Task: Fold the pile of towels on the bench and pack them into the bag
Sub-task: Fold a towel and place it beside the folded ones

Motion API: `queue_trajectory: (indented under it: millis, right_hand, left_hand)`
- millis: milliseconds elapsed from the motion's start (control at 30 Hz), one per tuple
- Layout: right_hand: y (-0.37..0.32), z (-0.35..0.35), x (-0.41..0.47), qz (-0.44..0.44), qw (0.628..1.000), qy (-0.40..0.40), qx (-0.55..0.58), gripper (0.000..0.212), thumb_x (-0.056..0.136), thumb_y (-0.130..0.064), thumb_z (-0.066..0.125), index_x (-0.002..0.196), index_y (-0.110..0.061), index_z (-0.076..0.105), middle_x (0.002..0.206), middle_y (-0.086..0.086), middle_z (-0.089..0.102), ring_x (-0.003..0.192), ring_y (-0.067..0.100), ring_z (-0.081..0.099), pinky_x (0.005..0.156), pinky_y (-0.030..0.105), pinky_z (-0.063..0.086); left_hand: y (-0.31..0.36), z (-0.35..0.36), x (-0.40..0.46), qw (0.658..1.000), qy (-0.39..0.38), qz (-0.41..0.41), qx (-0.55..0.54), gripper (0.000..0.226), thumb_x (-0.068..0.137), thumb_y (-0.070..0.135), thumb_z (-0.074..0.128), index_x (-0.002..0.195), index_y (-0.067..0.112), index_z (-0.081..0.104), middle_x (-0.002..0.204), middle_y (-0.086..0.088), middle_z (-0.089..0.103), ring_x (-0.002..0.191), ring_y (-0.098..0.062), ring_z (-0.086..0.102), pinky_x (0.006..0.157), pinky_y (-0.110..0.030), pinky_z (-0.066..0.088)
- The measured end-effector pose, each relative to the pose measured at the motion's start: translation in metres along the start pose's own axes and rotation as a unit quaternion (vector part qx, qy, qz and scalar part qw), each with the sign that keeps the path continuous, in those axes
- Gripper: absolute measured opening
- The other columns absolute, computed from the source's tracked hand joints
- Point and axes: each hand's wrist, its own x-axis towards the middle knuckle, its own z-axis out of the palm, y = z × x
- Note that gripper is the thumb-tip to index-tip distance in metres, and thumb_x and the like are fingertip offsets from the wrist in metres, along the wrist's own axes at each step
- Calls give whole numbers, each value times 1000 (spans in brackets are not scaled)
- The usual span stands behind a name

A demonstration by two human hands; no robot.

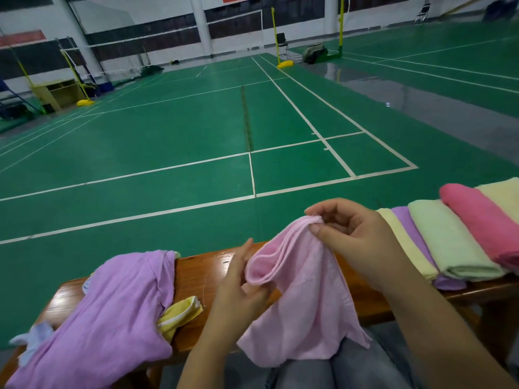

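A light pink towel hangs doubled over above the wooden bench, its lower end draped on my lap. My right hand pinches its upper corner layers between thumb and fingers. My left hand grips the folded edge lower down. On the bench's left lies an unfolded pile: a large purple towel over a yellow towel and a pale blue towel. On the right, folded towels lie in an overlapping row: yellow, purple, light green, dark pink. No bag is visible.
Beyond the bench stretches a green badminton court floor with white lines. Yellow net posts and a black chair stand far off. My jeans-clad legs are below the bench edge.
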Motion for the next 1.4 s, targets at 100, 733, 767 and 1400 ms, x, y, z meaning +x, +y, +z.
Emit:
queue_trajectory:
  millis: [100, 733, 767, 1400]
  right_hand:
    - [1, -6, 2, 3, 1000, 15, 6, 24, 85, -5, 65, 91, -28, 66, 88, -19, 70, 84, -3, 65, 69, 10, 50]
    - [-22, -42, 17, -36, 993, -20, 112, 23, 86, 3, 57, 95, -16, 64, 76, -4, 68, 71, 10, 64, 63, 23, 54]
    - [-24, -43, 17, -40, 991, -25, 122, 22, 85, 2, 57, 96, -16, 64, 75, -4, 68, 69, 10, 64, 61, 21, 53]
    - [-28, -38, 61, -68, 987, 58, 136, 22, 89, 3, 58, 92, -18, 63, 75, -9, 66, 73, 6, 62, 68, 21, 54]
  left_hand:
    - [8, -2, 2, 1000, 6, 11, -4, 22, 79, 28, 71, 96, 39, 63, 90, 20, 69, 86, -5, 64, 69, -14, 52]
    - [77, -35, 12, 973, 96, 85, -191, 11, 79, 28, 67, 85, 33, 75, 87, 5, 70, 81, -10, 61, 72, -31, 52]
    - [80, -36, 11, 972, 96, 91, -192, 10, 79, 27, 69, 84, 34, 75, 87, 6, 70, 81, -9, 62, 71, -28, 53]
    - [89, -47, 75, 965, 67, 128, -220, 8, 77, 25, 70, 81, 30, 75, 80, 10, 68, 77, -8, 56, 71, -24, 45]
